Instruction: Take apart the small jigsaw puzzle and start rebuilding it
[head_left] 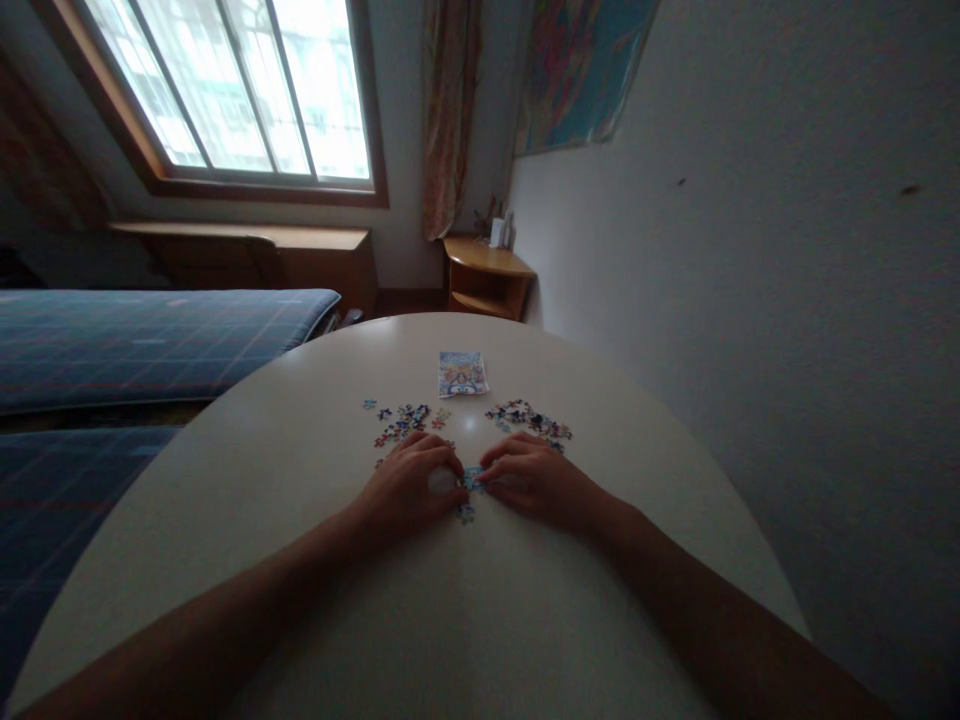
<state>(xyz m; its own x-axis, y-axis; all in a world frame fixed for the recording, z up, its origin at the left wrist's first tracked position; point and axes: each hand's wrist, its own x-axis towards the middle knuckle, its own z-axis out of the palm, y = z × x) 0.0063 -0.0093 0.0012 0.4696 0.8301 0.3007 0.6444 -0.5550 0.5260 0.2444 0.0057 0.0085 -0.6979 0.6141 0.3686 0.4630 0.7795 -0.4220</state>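
A small joined patch of light-blue jigsaw puzzle pieces [472,478] lies on the table between my two hands. My left hand [412,482] is curled, its thumb and forefinger closing on the left side of the patch. From the other side, my right hand [532,478] pinches the patch's right edge with thumb and fingertips. A few more pieces [466,514] sit just below, by my left thumb. Loose pieces form one pile [405,422] beyond my left hand and another pile [529,415] beyond my right, each partly hidden by the hand.
A picture sheet or packet [463,374] lies farther back on the round white table [322,610]. A plaid-covered bed [150,340] stands to the left, and a white wall [750,300] runs along the right. Behind are a desk [322,238] and a corner shelf [487,260].
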